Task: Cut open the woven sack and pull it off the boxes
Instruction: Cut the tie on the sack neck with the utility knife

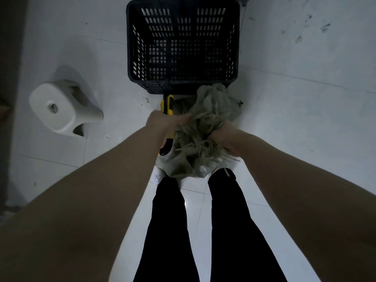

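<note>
A crumpled, frayed woven sack (201,139) hangs bunched between both hands above my feet. My left hand (164,125) grips its left side and also holds a yellow and black utility knife (167,104), whose ends stick out above and below the fist. On the sack's right side my right hand (225,139) is closed on the fabric. Loose straw-coloured threads spill from the torn edge. No boxes are visible in this view.
A black slotted plastic crate (183,43) stands on the tiled floor just beyond the sack. A small white plastic stool (61,106) sits to the left. My legs in black trousers (203,231) are below the hands.
</note>
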